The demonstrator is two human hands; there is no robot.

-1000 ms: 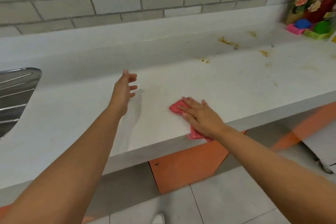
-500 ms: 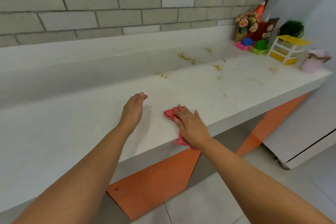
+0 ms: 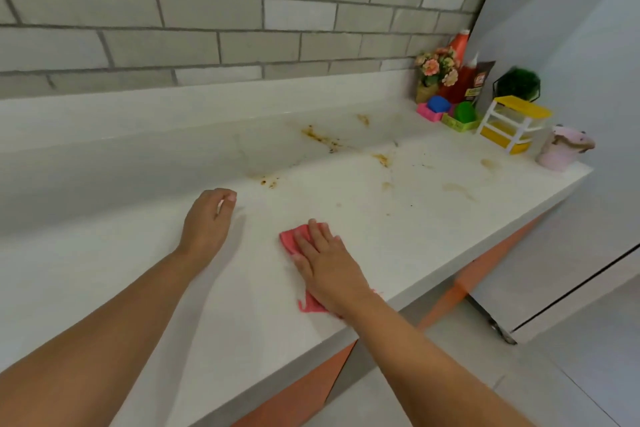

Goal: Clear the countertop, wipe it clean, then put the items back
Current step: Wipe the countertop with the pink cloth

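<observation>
grey brick wall (image 3: pixel 207 10) backs a long white countertop (image 3: pixel 138 270) that runs from the near left to the far right, with orange cabinet fronts (image 3: pixel 294 395) below it and pale floor tiles (image 3: pixel 450 374) underneath.

a pink cloth (image 3: pixel 290 239) lies on the countertop near its front edge, about midway along the visible stretch. its long axis runs front to back and leans a little left as it goes away from the person. the far end shows past the fingertips and the near end peeks out under the wrist, close to the counter's lip.

the right hand (image 3: pixel 327 263) lies palm down on the cloth with straight, slightly spread fingers that press it flat, nothing curled round it. the fingers point along the cloth's length, toward the wall.

the left hand (image 3: pixel 207 225) is to the left of the cloth, apart from it, with loosely curled fingers and nothing in it. whether it touches the surface i cannot tell.

brown stains (image 3: pixel 320 137) mark the counter beyond both hands, toward the back ledge and the right.

at the far right end stand a bunch of flowers (image 3: pixel 437 66), a red bottle (image 3: pixel 465 80), a blue sponge (image 3: pixel 438 103) and a green sponge (image 3: pixel 464 112) in small trays, a yellow and white mini drawer unit (image 3: pixel 512 123), a round green plant (image 3: pixel 517 84) and a pink cup (image 3: pixel 561 149).
</observation>
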